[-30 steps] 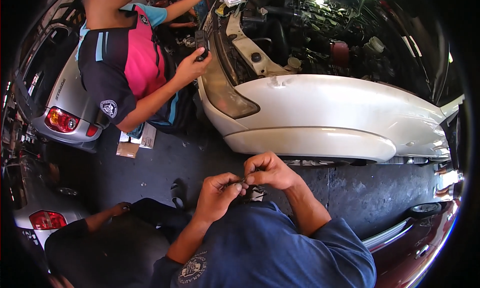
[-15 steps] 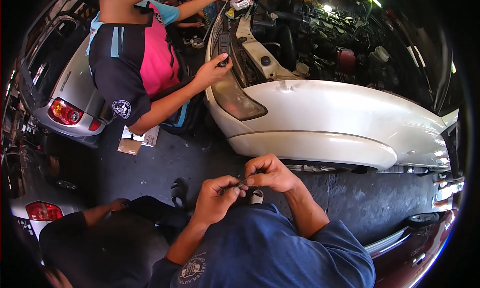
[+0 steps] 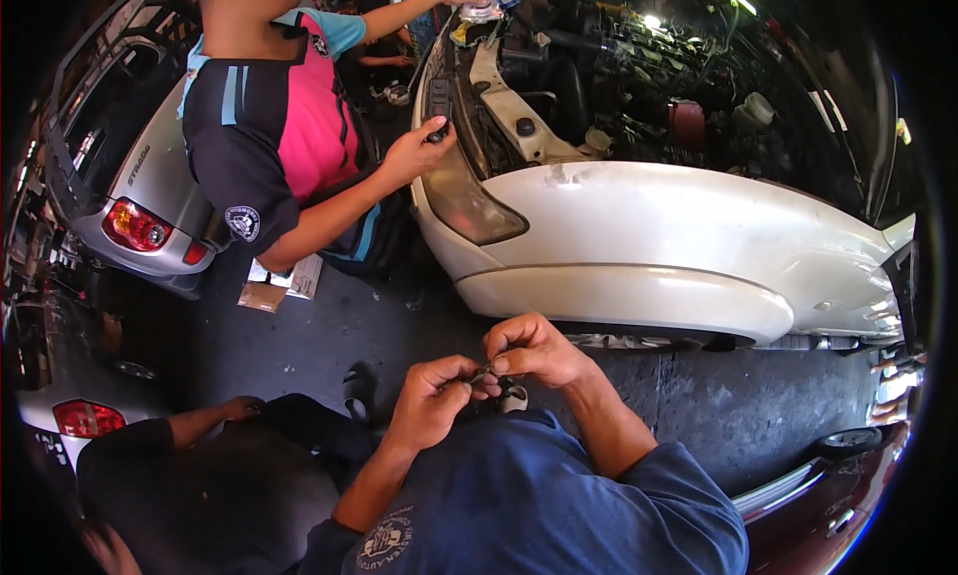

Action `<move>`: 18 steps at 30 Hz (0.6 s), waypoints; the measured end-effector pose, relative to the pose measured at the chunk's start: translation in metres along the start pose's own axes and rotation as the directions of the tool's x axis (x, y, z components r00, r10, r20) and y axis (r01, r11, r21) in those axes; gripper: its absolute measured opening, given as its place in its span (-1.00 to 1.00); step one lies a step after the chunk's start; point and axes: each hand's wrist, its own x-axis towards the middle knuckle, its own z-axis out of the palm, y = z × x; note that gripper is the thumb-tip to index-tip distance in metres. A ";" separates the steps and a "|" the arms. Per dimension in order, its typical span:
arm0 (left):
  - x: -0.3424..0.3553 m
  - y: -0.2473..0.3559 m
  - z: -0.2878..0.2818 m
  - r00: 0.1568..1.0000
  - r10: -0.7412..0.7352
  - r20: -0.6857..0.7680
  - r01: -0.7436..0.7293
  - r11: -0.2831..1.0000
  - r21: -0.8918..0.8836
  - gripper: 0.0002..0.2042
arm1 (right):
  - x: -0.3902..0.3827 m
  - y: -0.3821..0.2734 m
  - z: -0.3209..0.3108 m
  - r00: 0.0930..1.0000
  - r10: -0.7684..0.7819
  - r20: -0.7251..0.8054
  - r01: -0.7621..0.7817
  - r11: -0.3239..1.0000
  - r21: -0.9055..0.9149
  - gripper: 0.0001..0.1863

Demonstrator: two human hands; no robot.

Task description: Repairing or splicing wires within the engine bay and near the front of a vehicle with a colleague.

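Both my hands meet in front of my dark blue shirt, fingertips almost touching. My left hand (image 3: 431,401) is closed in a pinch. Beside it, slightly farther from me, my right hand (image 3: 537,350) pinches too, thumb against bent forefinger. Between the fingertips is a small thin dark piece (image 3: 483,374), mostly covered by the fingers; its kind cannot be made out. Beyond my hands is a white car's front fender (image 3: 639,241), its bonnet raised over the engine bay (image 3: 639,86).
A co-worker (image 3: 324,126) in a black and pink shirt stands at the headlight (image 3: 479,216), holding a black handheld device (image 3: 439,111) and a small package (image 3: 484,8). Another person in black (image 3: 210,485) is low at left. Cardboard (image 3: 261,296) lies on the floor. A dark red car (image 3: 838,515) stands lower right.
My hands stay together, with the fingers shifting slightly around the small piece. The view has moved a little; the co-worker keeps the device in hand.
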 end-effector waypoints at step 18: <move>-0.002 0.000 0.000 0.987 -0.155 0.044 0.161 0.940 -0.300 -0.76 | -0.019 -0.008 -0.018 0.972 -0.112 -0.206 0.088 0.988 -0.126 -0.80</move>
